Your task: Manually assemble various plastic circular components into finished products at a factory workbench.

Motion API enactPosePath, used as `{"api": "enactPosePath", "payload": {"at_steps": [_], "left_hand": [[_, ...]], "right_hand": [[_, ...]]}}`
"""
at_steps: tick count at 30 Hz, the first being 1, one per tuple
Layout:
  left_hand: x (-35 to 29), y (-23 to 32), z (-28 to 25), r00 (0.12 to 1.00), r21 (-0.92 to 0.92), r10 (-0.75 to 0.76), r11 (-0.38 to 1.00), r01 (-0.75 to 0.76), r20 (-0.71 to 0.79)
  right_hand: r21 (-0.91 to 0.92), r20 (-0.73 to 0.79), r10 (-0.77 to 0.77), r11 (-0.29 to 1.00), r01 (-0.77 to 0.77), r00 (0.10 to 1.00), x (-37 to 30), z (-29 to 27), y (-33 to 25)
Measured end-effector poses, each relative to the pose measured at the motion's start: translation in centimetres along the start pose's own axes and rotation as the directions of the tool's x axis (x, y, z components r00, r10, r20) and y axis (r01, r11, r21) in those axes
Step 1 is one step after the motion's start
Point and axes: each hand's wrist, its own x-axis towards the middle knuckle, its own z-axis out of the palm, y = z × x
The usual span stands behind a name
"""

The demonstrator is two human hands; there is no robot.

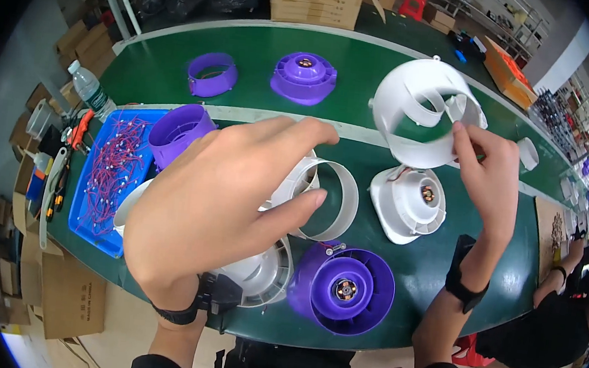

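Note:
My right hand (488, 176) pinches the lower right rim of a white plastic ring housing (389, 111), tilted above the far side of the green table. Fingers apart and holding nothing, my left hand (212, 190) hovers over the left middle of the table and hides part of what lies below. Between the hands, a white motor base with fan blades (393, 206) sits under the raised housing. A white ring (346, 207) stands by my left thumb. Closer to me are a purple fan housing with a copper-wound motor (306, 284) and a partly covered white fan housing (257, 273).
At left, a blue tray (82, 206) holds tangled red wires (115, 170), with a purple housing (172, 133) beside it. A water bottle (91, 86) and hand tools (57, 182) line the left edge. Farther back are a purple ring (220, 86) and purple motor base (302, 89). A co-worker's arm (553, 285) is at right.

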Motion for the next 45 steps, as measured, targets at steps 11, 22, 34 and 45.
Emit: {"api": "enactPosePath", "payload": {"at_steps": [11, 22, 34, 45], "left_hand": [[1.9, 1.3, 2.0, 0.98, -0.308, 0.016, 0.948, -0.078, -0.199], [1.7, 2.3, 2.5, 0.985, -0.229, 0.081, 0.967, -0.116, -0.153], [2.6, 2.3, 4.3, 0.992, -0.552, -0.084, 0.834, 0.016, -0.098], [2.8, 1.3, 5.0, 0.963, -0.632, -0.111, 0.771, -0.073, -0.246]], "right_hand": [[0.073, -0.556, -0.163, 0.967, 0.244, 0.815, -0.9, 0.3, -2.7], [0.131, -0.336, -0.058, 0.986, 0.108, 0.94, -0.8, 0.3, -2.9], [0.602, 0.422, -0.346, 0.798, 0.027, 0.838, -0.8, 1.8, 1.0], [0.103, 0.696, -0.043, 0.994, -0.04, 0.717, -4.5, 9.6, -0.6]]}}
